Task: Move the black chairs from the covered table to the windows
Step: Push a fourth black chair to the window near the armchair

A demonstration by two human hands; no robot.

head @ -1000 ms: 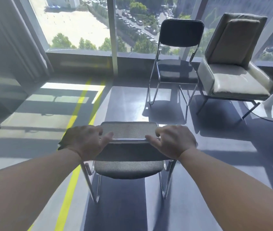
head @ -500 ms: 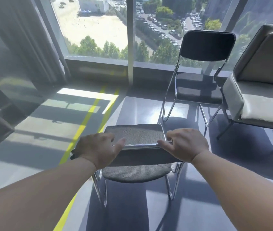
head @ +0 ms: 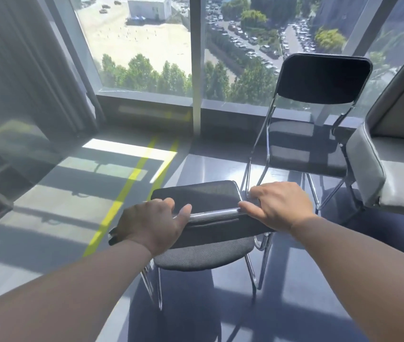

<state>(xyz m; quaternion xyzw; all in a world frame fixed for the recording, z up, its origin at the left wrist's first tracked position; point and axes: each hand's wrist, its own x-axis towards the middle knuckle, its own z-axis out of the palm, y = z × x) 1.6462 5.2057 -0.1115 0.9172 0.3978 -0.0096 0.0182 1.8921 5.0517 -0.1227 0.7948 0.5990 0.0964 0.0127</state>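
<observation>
Black fabric chair with chrome tube frame [head: 203,254] is near the windows [head: 144,45]. Left hand [head: 151,223] and right hand [head: 280,206] both curl over its backrest rail, grip holding the chair. Risk: swung rightward, its legs may clip the matching black chair [head: 319,80] parked just beside.

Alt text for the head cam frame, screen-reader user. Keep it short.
The left hand and right hand grip the top of the backrest of a black chair with chrome legs, facing tall windows. A second black chair stands by the glass ahead on the right, a grey armchair beside it; two yellow floor lines run toward the windows.
</observation>
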